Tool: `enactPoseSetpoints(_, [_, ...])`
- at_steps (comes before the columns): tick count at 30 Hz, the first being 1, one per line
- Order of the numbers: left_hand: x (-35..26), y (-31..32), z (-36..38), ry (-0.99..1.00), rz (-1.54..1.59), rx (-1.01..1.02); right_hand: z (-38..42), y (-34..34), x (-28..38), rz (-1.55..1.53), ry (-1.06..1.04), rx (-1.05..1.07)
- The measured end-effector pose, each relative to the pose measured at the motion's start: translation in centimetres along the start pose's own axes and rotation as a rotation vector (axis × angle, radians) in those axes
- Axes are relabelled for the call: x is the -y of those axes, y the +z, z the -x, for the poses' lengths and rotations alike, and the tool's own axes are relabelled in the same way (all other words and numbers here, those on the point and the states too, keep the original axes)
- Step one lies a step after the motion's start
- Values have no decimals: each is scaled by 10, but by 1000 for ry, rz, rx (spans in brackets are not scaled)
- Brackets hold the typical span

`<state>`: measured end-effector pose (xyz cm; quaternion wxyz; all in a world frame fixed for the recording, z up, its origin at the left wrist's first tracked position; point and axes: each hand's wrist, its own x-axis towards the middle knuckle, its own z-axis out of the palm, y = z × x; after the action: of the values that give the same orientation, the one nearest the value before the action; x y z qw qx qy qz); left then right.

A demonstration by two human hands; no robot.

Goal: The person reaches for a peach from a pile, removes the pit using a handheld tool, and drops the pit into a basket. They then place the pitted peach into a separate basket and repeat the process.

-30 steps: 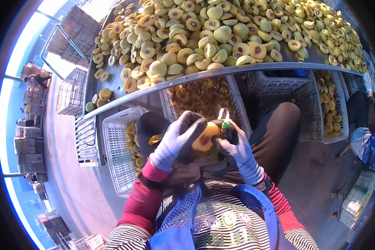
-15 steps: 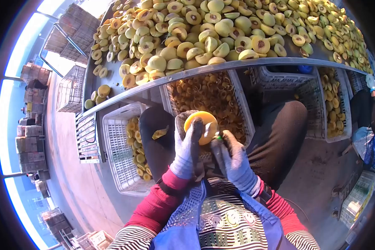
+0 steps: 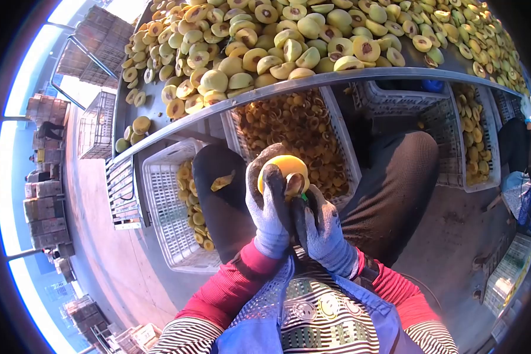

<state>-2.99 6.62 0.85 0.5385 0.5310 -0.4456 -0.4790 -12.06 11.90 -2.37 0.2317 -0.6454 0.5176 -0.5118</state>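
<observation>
My left hand (image 3: 268, 197), in a grey-and-white glove with dark fingers, is closed around a smooth yellow peach half (image 3: 287, 166) above my lap. My right hand (image 3: 319, 224), gloved the same way, grips a small curved pitting knife (image 3: 295, 184). Green shows where its blade meets the fingers, and the handle is hidden inside the glove. The metal blade lies against the lower right side of the fruit. Both hands are close together, with the thumbs facing me.
A metal table (image 3: 159, 106) heaped with peach halves (image 3: 308, 26) spans the front. Under it, one crate (image 3: 345, 147) holds peels and scraps. Crates of halves stand at left (image 3: 159, 194) and right (image 3: 494, 141). My knee (image 3: 404, 165) is beside the hands. Another person's arm (image 3: 530, 112) shows far right.
My right hand has moved up and left toward the peach half, and the knife blade has turned against its lower side. The view has shifted slightly.
</observation>
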Motion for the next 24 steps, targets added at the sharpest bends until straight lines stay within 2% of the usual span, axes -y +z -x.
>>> enactPoseSetpoints(2, [1,1,-1,66,-41,-1,-1,-2,2,-24,37,3])
enactPoseSetpoints(7, [11,1,3,75,-20,-13,1,-3,6,-45,76,-26])
enactPoseSetpoints(9, [12,-1,1,68,20,-1,-1,-9,7,-416,298,128])
enactPoseSetpoints(10, [12,-1,0,55,8,44,5,-6,1,-417,300,129])
enactPoseSetpoints(12, [15,-3,-2,-1,-5,111,13,2,-8,-285,228,-6])
enactPoseSetpoints(13, [15,-3,-3,-19,-4,152,9,-6,-4,-460,377,43])
enactPoseSetpoints(14, [16,-2,-5,-39,-1,193,7,-9,-5,-459,377,42])
enactPoseSetpoints(15, [12,-3,-11,-107,-4,276,6,-12,-6,-528,532,82])
enactPoseSetpoints(16, [5,-8,-19,-310,108,386,6,-14,-9,-597,690,124])
enactPoseSetpoints(17, [11,-17,-33,-209,-8,526,3,-16,-12,-714,868,135])
enactPoseSetpoints(18, [17,-25,-46,-104,-125,663,8,-13,-15,-716,869,137])
enactPoseSetpoints(19, [-1,-20,-53,-541,159,683,18,-5,-23,-463,584,160])
enactPoseSetpoints(20, [0,-19,-52,-539,159,681,28,3,-34,-209,297,177])
enactPoseSetpoints(21, [1,-15,-50,-446,32,629,23,8,-37,11,-12,69])
enactPoseSetpoints(22, [4,-12,-48,-352,-93,574,23,4,-34,10,-17,71])
enactPoseSetpoints(23, [15,-11,-44,-194,-185,512,24,-3,-29,-380,500,253])
enactPoseSetpoints(24, [11,-9,-40,-126,-235,482,20,-8,-22,-771,1021,428])
